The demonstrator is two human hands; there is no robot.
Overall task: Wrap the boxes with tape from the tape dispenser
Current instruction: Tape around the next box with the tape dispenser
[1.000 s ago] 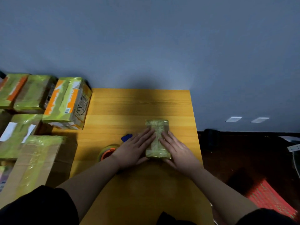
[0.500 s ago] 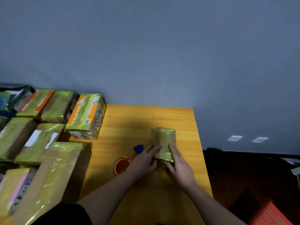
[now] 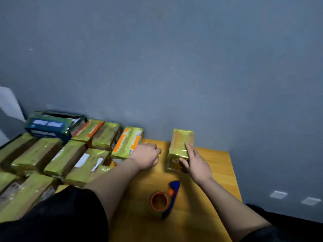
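Yellow tabletop (image 3: pixel 216 165): my right hand (image 3: pixel 196 164) grips the upright small box (image 3: pixel 181 144); my left hand (image 3: pixel 146 157), loosely curled and holding nothing, sits just left.

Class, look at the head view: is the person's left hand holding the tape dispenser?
No. The tape dispenser lies untouched on the table, while the left hand hovers farther back, holding nothing.

Head view: worn on the person's head, close above the yellow wooden counter (image 3: pixel 215 165)
Facing: forward and down, toward the blue-grey wall (image 3: pixel 174 67)
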